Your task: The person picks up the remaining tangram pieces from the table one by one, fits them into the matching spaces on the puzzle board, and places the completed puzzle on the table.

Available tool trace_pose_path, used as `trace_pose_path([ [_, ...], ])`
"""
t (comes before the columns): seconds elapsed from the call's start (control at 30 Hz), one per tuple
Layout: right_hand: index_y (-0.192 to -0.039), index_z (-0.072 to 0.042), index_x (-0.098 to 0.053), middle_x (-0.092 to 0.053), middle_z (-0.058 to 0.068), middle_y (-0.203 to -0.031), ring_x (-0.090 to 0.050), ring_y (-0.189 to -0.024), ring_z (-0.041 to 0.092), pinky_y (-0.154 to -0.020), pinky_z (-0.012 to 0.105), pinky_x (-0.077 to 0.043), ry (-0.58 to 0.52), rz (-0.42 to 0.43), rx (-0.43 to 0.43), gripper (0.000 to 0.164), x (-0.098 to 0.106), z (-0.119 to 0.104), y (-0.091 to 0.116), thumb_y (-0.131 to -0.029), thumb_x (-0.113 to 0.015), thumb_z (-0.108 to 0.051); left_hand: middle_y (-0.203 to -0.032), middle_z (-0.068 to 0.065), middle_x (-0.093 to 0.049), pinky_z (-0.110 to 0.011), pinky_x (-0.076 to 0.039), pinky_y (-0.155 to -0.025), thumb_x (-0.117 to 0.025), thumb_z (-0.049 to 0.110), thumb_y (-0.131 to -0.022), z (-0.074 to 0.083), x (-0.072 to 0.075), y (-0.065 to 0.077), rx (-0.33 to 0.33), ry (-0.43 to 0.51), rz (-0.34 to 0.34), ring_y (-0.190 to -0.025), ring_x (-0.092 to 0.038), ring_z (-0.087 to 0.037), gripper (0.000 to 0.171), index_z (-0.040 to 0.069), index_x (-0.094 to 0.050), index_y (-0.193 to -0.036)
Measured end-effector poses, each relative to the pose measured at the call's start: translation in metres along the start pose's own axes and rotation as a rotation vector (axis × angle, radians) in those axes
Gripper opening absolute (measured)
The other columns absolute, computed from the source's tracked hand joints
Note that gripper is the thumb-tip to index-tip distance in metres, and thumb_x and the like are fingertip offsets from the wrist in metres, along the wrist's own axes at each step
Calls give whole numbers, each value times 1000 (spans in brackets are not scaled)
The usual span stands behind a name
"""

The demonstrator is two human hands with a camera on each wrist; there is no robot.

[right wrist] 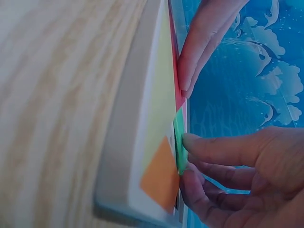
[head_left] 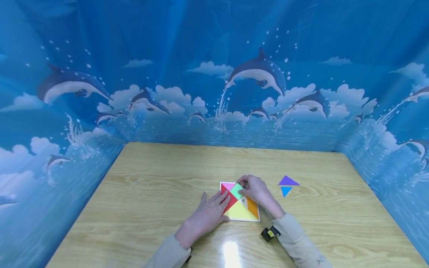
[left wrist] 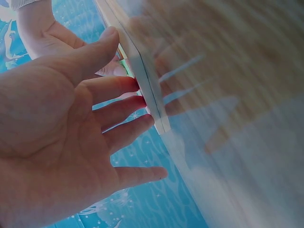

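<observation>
A white square tangram tray (right wrist: 121, 156) lies on the table, holding a yellow triangle (head_left: 239, 212), a red triangle (head_left: 232, 201), a pink piece (head_left: 228, 185) and an orange piece (head_left: 253, 208). Between thumb and fingers, my right hand (head_left: 256, 191) pinches a green square (right wrist: 180, 142) at the tray's upper right, one edge of it raised in the right wrist view. My left hand (head_left: 208, 214) lies with spread, straight fingers (left wrist: 124, 114) across the red triangle and the tray's left edge. Part of the tray floor shows beside the green square.
A purple triangle (head_left: 288, 181) and a smaller blue triangle (head_left: 286, 191) lie on the wooden table (head_left: 161, 178) to the right of the tray. A blue dolphin-print curtain (head_left: 187, 93) surrounds the table at the back and sides.
</observation>
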State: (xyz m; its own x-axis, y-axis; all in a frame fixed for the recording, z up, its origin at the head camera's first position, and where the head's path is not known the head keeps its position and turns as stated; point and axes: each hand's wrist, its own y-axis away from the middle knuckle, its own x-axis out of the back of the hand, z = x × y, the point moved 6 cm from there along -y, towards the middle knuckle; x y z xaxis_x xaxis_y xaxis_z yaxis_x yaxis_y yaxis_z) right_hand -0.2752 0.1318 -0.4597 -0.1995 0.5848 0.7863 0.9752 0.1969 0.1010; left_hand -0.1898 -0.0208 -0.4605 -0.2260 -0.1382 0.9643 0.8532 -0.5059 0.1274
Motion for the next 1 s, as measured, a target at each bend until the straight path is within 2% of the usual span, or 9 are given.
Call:
trace_pose_path([
  [0.17,-109,-5,-72,-67,3,-94,-59,-83,16,-77,33,-55,-1,-7,6,27,-1,0,-1,-83,-81,-4,-164,-6,-33,-68,-27,-116,-64,44,-97,0,1,0,-8,-5,10,-151,-32,-27,68,9,-45,-153],
  [0.43,-110,-2,-72,-67,4,-94,-58,-81,16,-74,31,-54,25,-12,68,33,3,-2,4,-79,-82,2,-163,-7,-35,-68,-28,-115,-65,43,-97,0,2,0,-9,-5,14,-151,-32,-27,67,8,-46,-152],
  [0.77,-113,-3,-73,-66,4,-96,-56,-81,17,-74,31,-51,58,-25,60,35,3,-2,6,-79,-83,-1,-163,-7,-36,-67,-29,-115,-66,42,-97,1,3,1,-12,-11,23,-150,-33,-27,67,8,-47,-151],
  [0.9,-111,-5,-73,-67,2,-95,-56,-80,15,-73,31,-51,44,-16,53,28,4,0,6,-84,-81,-6,-163,-7,-35,-67,-28,-115,-64,43,-97,0,2,1,-12,-7,16,-150,-33,-27,67,8,-46,-152],
  [1.0,-106,-9,-74,-69,0,-91,-58,-76,13,-70,31,-52,33,27,66,17,7,2,6,-89,-77,-12,-164,-7,-34,-68,-27,-116,-64,43,-98,0,2,1,-10,-3,11,-151,-31,-27,68,8,-45,-153],
])
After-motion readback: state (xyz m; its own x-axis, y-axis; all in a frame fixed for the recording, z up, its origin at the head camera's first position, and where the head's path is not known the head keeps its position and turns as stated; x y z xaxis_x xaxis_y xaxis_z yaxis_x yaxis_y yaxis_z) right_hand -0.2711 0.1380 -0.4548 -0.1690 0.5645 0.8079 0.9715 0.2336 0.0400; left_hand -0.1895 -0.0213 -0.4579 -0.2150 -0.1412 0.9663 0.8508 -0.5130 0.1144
